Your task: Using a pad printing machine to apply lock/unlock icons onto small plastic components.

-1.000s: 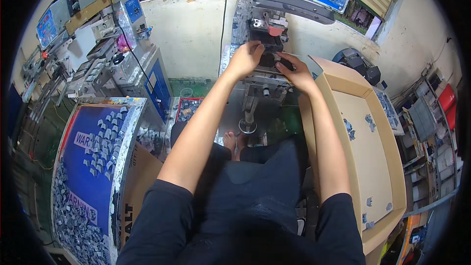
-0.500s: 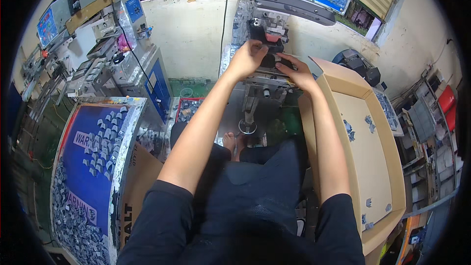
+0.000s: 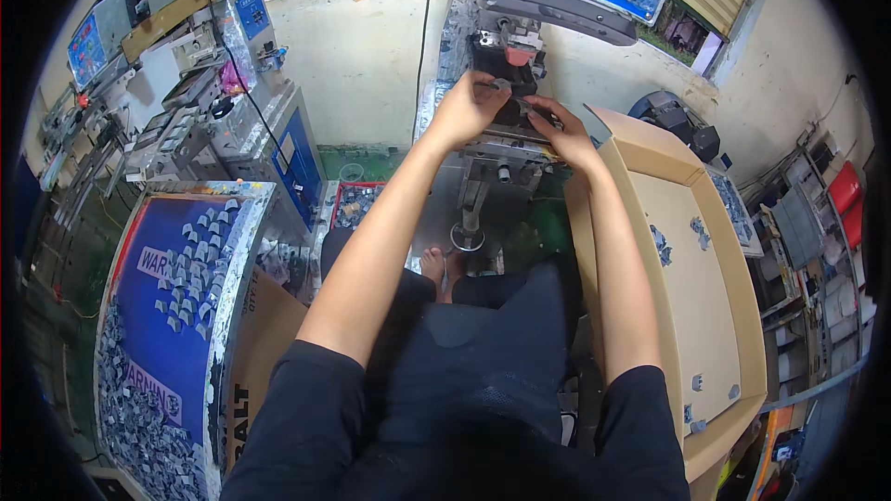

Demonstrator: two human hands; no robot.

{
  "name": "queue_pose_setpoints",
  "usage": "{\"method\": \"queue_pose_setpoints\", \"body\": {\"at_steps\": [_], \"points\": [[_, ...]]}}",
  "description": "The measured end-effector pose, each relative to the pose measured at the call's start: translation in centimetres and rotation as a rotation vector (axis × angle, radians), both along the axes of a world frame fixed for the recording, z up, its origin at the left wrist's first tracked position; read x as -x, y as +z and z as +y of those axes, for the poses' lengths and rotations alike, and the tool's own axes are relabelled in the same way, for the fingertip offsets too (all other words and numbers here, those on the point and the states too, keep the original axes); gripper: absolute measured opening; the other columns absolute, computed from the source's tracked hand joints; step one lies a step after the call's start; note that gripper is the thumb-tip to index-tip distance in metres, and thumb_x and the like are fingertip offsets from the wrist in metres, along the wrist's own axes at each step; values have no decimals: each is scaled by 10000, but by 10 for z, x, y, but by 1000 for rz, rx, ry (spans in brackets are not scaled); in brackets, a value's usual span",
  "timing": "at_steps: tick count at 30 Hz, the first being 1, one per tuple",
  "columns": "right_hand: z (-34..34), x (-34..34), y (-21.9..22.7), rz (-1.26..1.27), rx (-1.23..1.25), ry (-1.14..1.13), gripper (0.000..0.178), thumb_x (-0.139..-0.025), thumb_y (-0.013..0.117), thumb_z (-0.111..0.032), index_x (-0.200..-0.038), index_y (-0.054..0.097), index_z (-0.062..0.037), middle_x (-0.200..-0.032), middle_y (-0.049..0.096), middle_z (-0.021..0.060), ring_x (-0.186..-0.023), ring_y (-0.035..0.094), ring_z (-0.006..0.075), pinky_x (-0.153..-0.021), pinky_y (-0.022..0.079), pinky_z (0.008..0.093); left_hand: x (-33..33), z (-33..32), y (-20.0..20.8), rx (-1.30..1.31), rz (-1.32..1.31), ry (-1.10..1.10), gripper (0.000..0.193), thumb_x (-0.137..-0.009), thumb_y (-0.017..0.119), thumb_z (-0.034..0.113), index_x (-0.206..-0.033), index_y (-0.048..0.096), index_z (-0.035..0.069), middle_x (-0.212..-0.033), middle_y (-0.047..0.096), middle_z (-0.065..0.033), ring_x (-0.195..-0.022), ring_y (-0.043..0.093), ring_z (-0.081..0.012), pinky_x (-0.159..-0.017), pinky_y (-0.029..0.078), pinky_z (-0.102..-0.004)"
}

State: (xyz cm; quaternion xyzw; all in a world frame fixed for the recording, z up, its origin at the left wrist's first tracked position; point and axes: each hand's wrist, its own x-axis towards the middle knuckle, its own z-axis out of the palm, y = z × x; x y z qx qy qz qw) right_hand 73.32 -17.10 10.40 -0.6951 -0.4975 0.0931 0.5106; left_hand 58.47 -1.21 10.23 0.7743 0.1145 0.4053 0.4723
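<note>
Both arms reach forward to a bench machine with a red pad (image 3: 520, 56) hanging over its dark work area. My left hand (image 3: 467, 111) is on the left of that area, thumb and fingers pinching a small grey plastic part (image 3: 502, 84). Opposite it, my right hand (image 3: 564, 134) has its fingertips closed at another small grey part (image 3: 523, 107), low over the machine's holder. The holder itself is mostly hidden by my fingers. Many similar grey parts (image 3: 200, 260) lie in rows and in a heap on the blue board at my left.
An open cardboard box (image 3: 715, 315) with several grey parts stands at my right. To the left is a blue-topped table (image 3: 153, 315), with another machine (image 3: 288, 144) behind it. A red-rimmed tray (image 3: 357, 204) of parts sits low, left of the machine's handwheel (image 3: 467, 237).
My left fingers have lifted slightly, and a grey part now shows between them. My right fingers have drawn together and curled over the holder. The machine's pad is more plainly visible.
</note>
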Motion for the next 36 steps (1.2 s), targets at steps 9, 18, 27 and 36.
{"method": "queue_pose_setpoints", "body": {"at_steps": [9, 18, 27, 36], "points": [[7, -1, -2, 59, -39, -5, 318, -944, 715, -257, -1230, 726, -119, -1229, 692, 82, -1146, 612, 187, -1020, 443, 308, -4, 7, -4, -66, 14, 68, 575, -931, 747, 383, -1266, 561, -47, -1028, 736, -183, -919, 692, -197, -795, 541, -328], [9, 2, -11, 52, -97, -30, 383, -953, 714, -275, -1286, 686, -87, -1218, 693, 93, -1152, 616, 196, -1028, 443, 313, -4, 5, -2, -42, -1, 37, 572, -944, 731, 369, -1274, 573, -71, -1121, 725, -206, -1043, 695, -235, -905, 531, -344], [4, 2, -12, 81, -17, -76, 505, -966, 677, -348, -1345, 627, -19, -1399, 574, 171, -1293, 560, 282, -1093, 410, 364, -1, 3, 4, -29, 49, 35, 527, -954, 683, 358, -1236, 618, -83, -1134, 720, -200, -1031, 693, -245, -911, 525, -347], [6, 6, -12, 65, -42, -17, 422, -1019, 584, -262, -1365, 609, -21, -1414, 572, 167, -1303, 540, 270, -1115, 373, 340, 0, 10, 3, 96, -48, 23, 501, -966, 498, 359, -1126, 676, -82, -1008, 722, -267, -1000, 694, -382, -894, 501, -420]]}}
